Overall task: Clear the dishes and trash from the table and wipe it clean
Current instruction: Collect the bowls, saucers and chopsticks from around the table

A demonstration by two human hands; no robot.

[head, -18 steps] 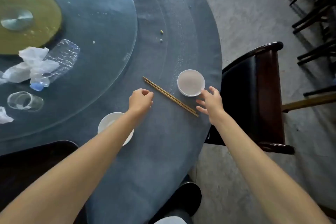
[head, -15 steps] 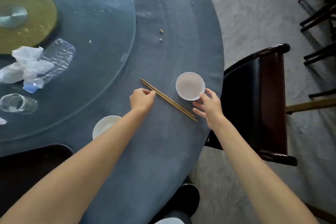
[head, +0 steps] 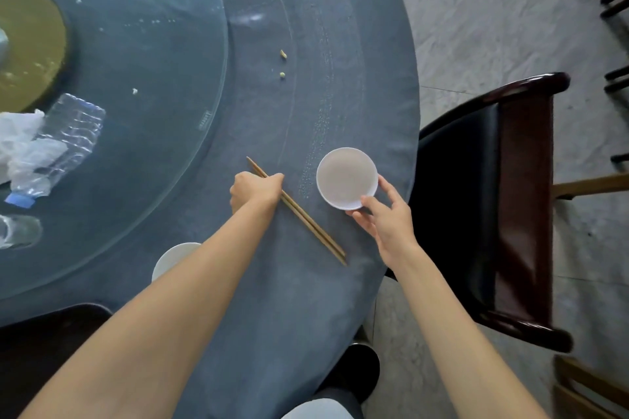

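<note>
A pair of wooden chopsticks [head: 306,218] lies slanted on the round table's blue cloth [head: 272,299]. My left hand [head: 255,190] curls over their upper part and grips them. A small white bowl [head: 346,177] stands upright near the table's right edge. My right hand [head: 384,218] holds its near rim, thumb and fingers around the side. A second white bowl [head: 172,258] sits partly hidden under my left forearm.
A glass turntable [head: 143,78] carries a crushed plastic bottle [head: 64,143], crumpled tissues [head: 20,143] and a glass [head: 20,231]. Two food crumbs [head: 283,64] lie on the cloth. A dark wooden chair [head: 503,207] stands right of the table, another chair [head: 44,340] at lower left.
My left hand slid right onto the chopsticks and closed on them. My right hand reached forward and took hold of the bowl's rim.
</note>
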